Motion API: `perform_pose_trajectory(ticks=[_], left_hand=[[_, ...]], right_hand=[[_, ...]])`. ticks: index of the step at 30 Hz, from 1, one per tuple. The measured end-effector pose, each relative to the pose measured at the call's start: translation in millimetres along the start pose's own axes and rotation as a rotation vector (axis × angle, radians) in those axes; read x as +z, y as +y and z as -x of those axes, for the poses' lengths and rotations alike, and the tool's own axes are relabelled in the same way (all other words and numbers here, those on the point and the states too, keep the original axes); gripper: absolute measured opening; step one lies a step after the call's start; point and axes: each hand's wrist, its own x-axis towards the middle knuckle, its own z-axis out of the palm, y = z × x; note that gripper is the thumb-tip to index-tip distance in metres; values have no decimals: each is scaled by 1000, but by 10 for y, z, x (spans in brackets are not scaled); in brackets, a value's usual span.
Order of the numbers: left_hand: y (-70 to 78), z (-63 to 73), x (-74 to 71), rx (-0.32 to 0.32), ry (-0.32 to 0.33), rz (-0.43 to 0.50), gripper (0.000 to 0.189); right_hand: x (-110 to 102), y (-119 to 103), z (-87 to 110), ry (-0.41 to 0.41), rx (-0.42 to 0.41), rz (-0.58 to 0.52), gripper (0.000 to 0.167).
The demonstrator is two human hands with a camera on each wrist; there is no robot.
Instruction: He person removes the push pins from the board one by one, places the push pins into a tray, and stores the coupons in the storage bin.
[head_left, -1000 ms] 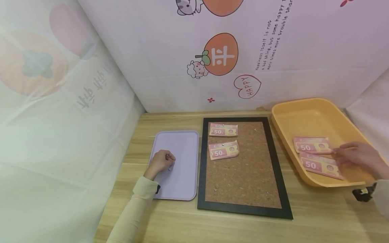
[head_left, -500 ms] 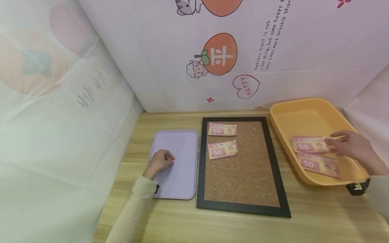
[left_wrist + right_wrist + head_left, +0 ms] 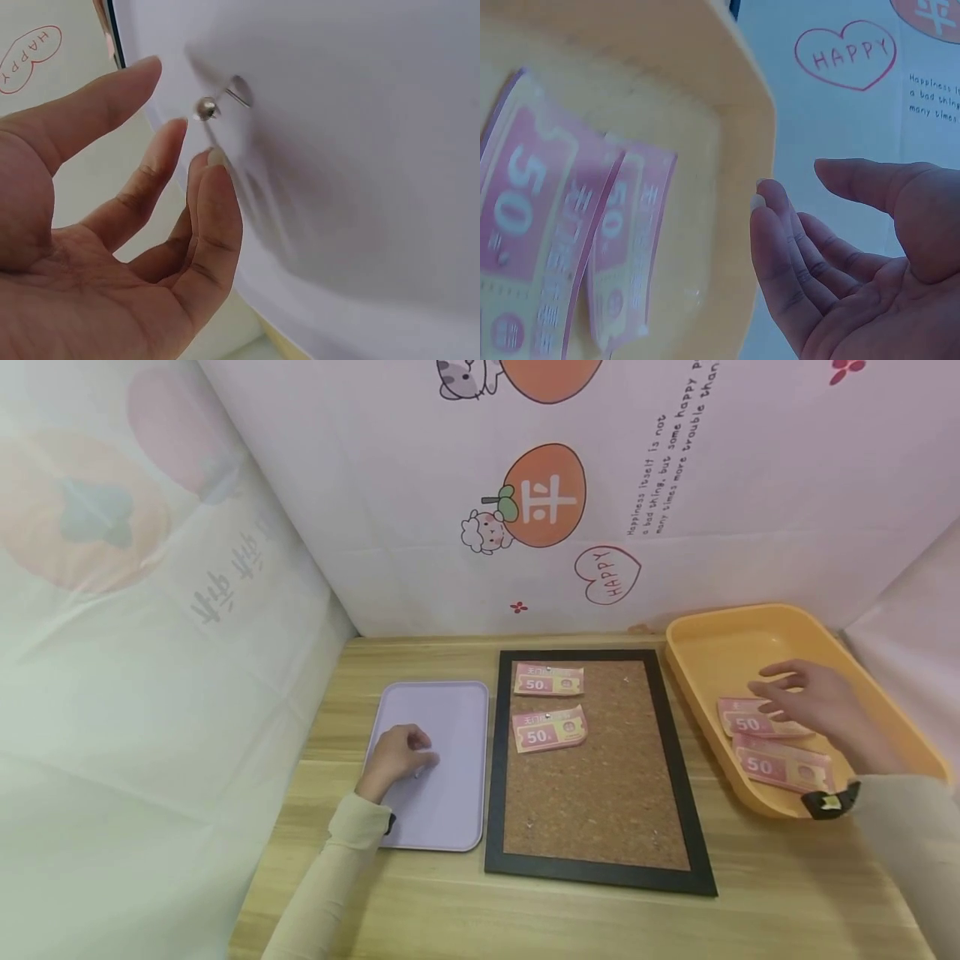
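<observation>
My left hand (image 3: 397, 762) hovers over the lavender tray (image 3: 450, 718), thumb and fingers apart and loosely bent. In the left wrist view, shiny metal thumbtacks lie on the tray just past the fingertips; the nearest thumbtack (image 3: 205, 109) has a round head. Nothing is between the fingers. My right hand (image 3: 810, 697) is above the orange-yellow basin (image 3: 750, 639), its fingers spread and holding nothing. Beneath it, a pink coupon (image 3: 750, 718) lies in the basin, partly covered by the hand in the head view. Another coupon (image 3: 780, 766) lies in front, overlapping its edge.
Between tray and basin lies a black-framed corkboard (image 3: 592, 802). An upper coupon (image 3: 549, 680) and a lower coupon (image 3: 550, 731) are fixed at its left with tacks, and a few bare tacks show elsewhere on the cork. Printed white cloth (image 3: 420, 585) walls the back and sides.
My right hand has moved left and away from the coupons' right ends, leaving both in the basin. My left hand has stayed over the tray, its thumb and forefinger parting slightly.
</observation>
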Motion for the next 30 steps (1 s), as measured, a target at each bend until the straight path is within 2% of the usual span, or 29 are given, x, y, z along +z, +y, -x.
perform_pose_trajectory(ticks=[7, 15, 25, 30], left_hand=[[70, 4, 13, 52, 39, 20, 32], [144, -57, 62, 132, 82, 42, 29], [363, -109, 142, 219, 69, 78, 31], [444, -133, 191, 259, 75, 94, 29]], right_hand=[[189, -188, -115, 10, -44, -61, 72], [368, -326, -188, 5, -63, -131, 66], [596, -464, -246, -42, -48, -166, 66], [753, -537, -274, -55, -80, -199, 60]])
